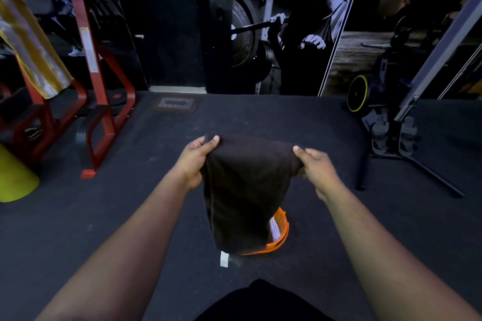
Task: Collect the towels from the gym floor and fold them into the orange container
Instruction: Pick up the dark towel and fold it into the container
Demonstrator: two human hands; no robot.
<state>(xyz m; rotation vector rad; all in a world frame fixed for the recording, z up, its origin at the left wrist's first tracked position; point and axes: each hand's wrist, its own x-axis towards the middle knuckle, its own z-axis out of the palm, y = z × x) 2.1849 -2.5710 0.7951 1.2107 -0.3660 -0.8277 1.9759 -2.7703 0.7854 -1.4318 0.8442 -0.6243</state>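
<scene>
While both hands are up, status relative to the orange plastic container [280,238]:

left hand [194,161]: pinches the top left corner of a dark brown terry towel [245,190], thumb on the near face, fingers curled behind; held high above the container.

right hand [317,168]: pinches the top right corner the same way; hands well apart, the top edge stretched between them.

dark brown towel: hangs full length straight down, no fold in it that I can see; lower end covers most of the container's near side. A white care tag [224,259] dangles at the bottom edge, just left of the container.

orange container: on the dark rubber gym floor [130,216], only its right rim and wall showing. Something pale and folded [274,228] lies inside against the right wall, looks like a towel already in.

floor around container: no other loose towels visible.

further out: red steel rack frame [104,117] far left of the container, yellow padded cylinder [14,177] beyond it at the left edge, grey machine with a yellow-rimmed wheel [358,96] far right.

progress (judgement): at least one towel stowed, this one collected but not folded; left to do is fold it and lay it in. Whether more towels lie out of view, can't tell.
</scene>
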